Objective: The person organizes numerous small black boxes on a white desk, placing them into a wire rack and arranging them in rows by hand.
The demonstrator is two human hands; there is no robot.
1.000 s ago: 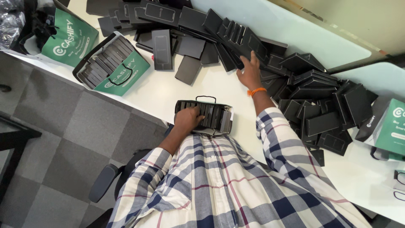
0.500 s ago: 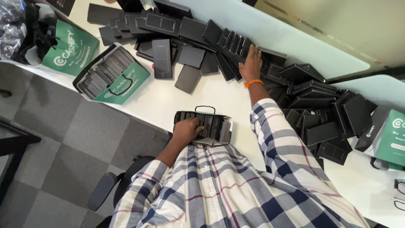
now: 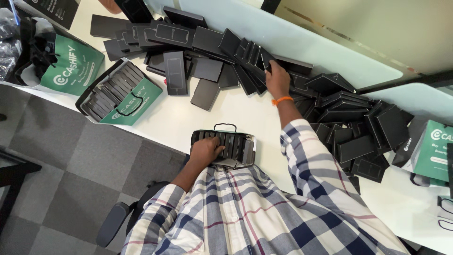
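Black box (image 3: pixel 265 60) in the pile (image 3: pixel 330 113) at the table's far edge, right hand (image 3: pixel 277 79) closed on it; left hand (image 3: pixel 205 151) resting fingers-curled on the open bag (image 3: pixel 224 147) of boxes near the front edge; green-labelled bag (image 3: pixel 120 94) left.

A single head-worn view is given, aimed steeply down from close above onto the white counter (image 3: pixel 165 123) edge.

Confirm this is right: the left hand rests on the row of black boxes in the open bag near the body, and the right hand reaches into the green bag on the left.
One thing is wrong: the head view shows the right hand reaching into the heap of black boxes, not a green bag. The rest holds.
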